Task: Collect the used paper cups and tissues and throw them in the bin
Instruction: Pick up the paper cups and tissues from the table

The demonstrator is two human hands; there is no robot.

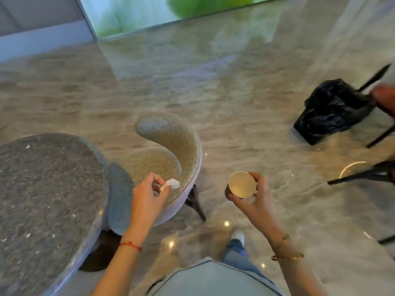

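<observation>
So both pieces of rubbish look picked up but neither is binned yet. The left hand (149, 192), just left of centre in the lower half of the frame, pinches a crumpled white tissue (172, 184) between thumb and fingertips, holding it above the seat of the curved fabric chair (171, 144). The right hand (255, 201), lower centre-right, has its fingers and thumb curled round a paper cup (242, 184), tipped so the open mouth faces the camera; the inside looks empty as far as I can tell.

The bin (330, 111) seems to be the thing lined with a black bag in the upper right of the frame, sitting on the shiny marble floor (235, 92) beside some dark chair legs (378, 135). It's well apart from both hands, so my guess is the collecting half is done for these two items and the walk over and drop is what's left.

The round dark stone counter (47, 189) at the lower left shows only pale flecks in the part I can see, no cups or tissues I can make out, though it's cut off by the frame edge, so I can't say whether anything more is waiting there.

Pose-wise, both forearms reach forward from the bottom of the frame, left wrist bent slightly inward, right palm turned up under the cup.
</observation>
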